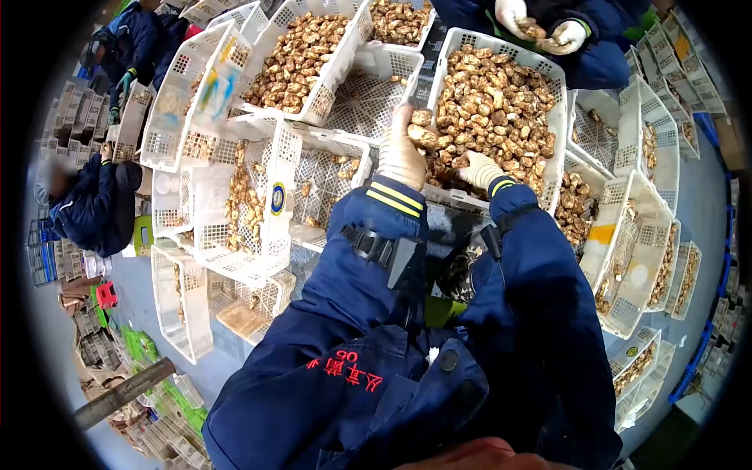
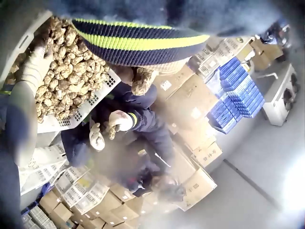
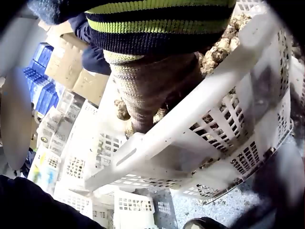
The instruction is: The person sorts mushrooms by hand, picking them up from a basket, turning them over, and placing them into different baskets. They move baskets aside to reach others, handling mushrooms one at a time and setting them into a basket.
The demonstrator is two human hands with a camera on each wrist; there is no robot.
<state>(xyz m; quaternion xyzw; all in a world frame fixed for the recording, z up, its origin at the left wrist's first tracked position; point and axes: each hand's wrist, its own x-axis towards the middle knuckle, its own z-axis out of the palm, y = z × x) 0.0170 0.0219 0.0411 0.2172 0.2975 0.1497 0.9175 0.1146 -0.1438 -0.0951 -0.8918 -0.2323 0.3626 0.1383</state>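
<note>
Both hands at the near end of the heaped crate

The step in hand looks like picking brown-and-cream knobbly lumps from a white perforated plastic crate. The left hand, in a cream ribbed knit glove, grips a couple of lumps at the crate's near left corner. The right hand, gloved alike, reaches into the near part of the heap, wrist angled leftward; its fingertips are hidden, so whether they clasp anything cannot be told. The hands are apart. The next move probably calls for steadying the left grip while the right fingers find a hold without dragging neighbouring pieces over the rim.
</note>
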